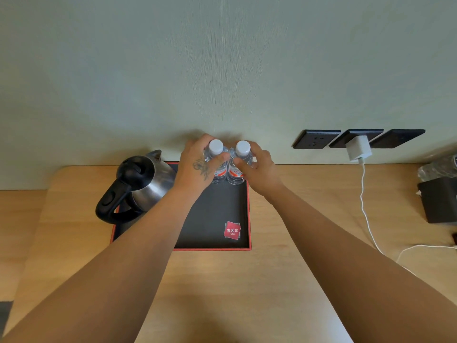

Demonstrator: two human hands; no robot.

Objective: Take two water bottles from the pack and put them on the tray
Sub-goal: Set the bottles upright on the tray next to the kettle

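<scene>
Two clear water bottles with white caps and red labels stand upright side by side at the far edge of the black, red-rimmed tray (212, 219). My left hand (197, 164) wraps the left bottle (216, 157) just below its cap. My right hand (259, 167) grips the right bottle (238, 167) the same way. The bottles touch each other. Their bases rest on the tray's black floor, near the wall.
A steel kettle (146, 179) with a black handle stands on the tray's left side. A white charger (359, 148) is plugged into dark wall sockets, and its cable (366, 214) trails over the wooden table. A black box (437, 201) and a plastic-wrapped pack (437, 167) sit at the far right.
</scene>
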